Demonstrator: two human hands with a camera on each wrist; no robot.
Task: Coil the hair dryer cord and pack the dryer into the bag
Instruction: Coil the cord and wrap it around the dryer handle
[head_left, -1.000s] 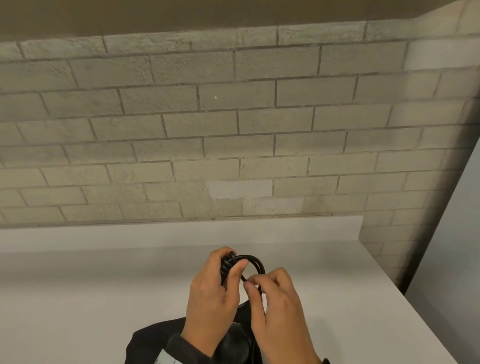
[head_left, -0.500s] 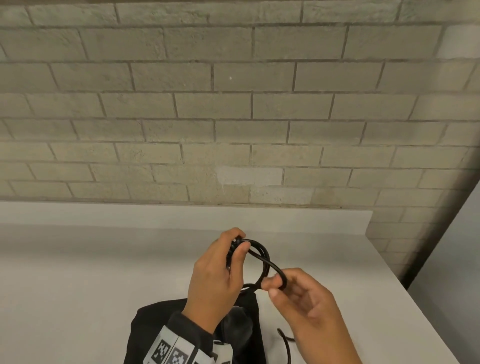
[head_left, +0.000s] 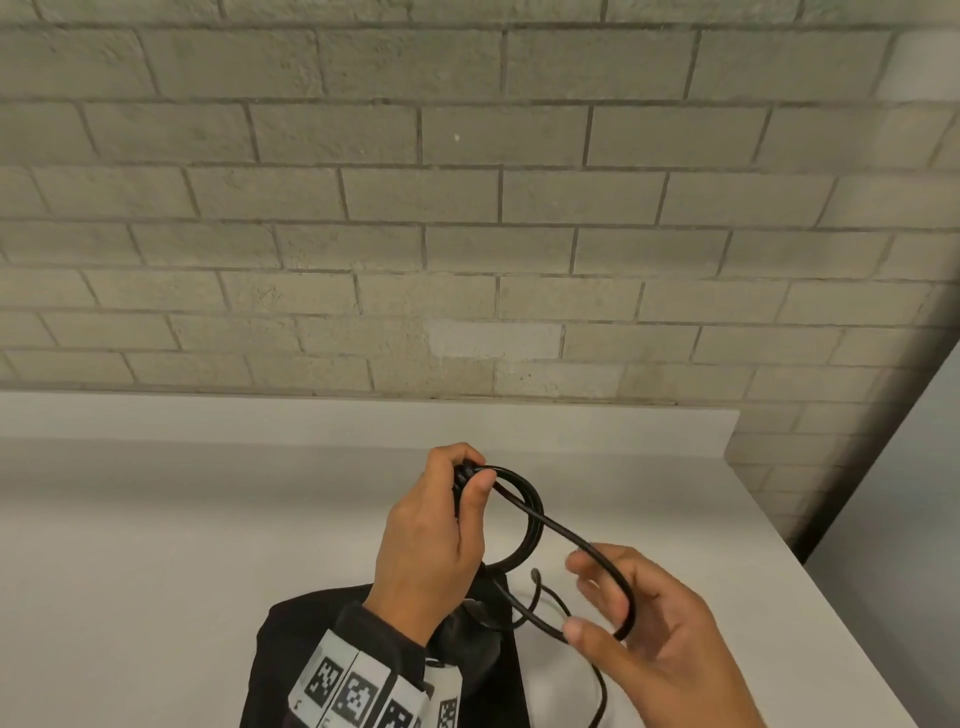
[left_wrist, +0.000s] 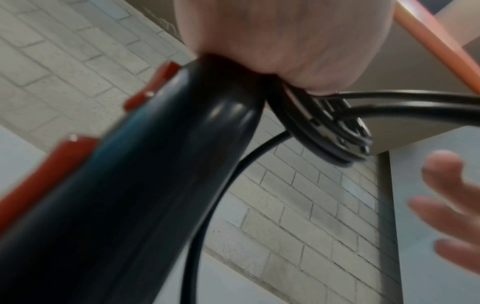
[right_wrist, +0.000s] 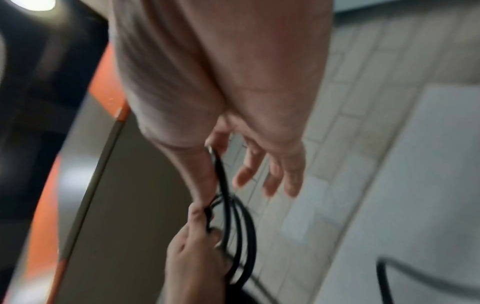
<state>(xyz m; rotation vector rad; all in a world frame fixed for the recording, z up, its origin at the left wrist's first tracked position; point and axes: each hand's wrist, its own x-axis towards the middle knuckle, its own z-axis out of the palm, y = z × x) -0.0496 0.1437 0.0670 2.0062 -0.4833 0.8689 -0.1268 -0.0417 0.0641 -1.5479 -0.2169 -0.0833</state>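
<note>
Pinching a bundle of glossy black rubber cord (head_left: 524, 512), the left hand (head_left: 434, 540) clamps thumb and fingers together on the top of the coil, at about 11 o'clock on the ring. Several round loops hang stacked from that pinch; in the left wrist view they read as three or four thin smooth turns pressed side by side, though blur keeps me from an exact count. One longer loop stretches away toward 4 o'clock, where the right hand (head_left: 654, 639) carries it across loosely spread fingers, the thumb tip near the strand but the fingers apart and not closed. Slack cord trails down from there toward 6 o'clock onto the white matte table (head_left: 156, 545).

Under the left palm sits the hair dryer (left_wrist: 145, 185), a smooth shiny black tapered barrel with two red raised tabs along one side, gripped in the same hand as the coil. Beneath both wrists, at 6 o'clock, lies one soft black fabric bag (head_left: 291, 639), flat on the table. A rough pale brick wall (head_left: 467, 234) fills 12 o'clock. Two hands, one dryer, one bag, one cord
</note>
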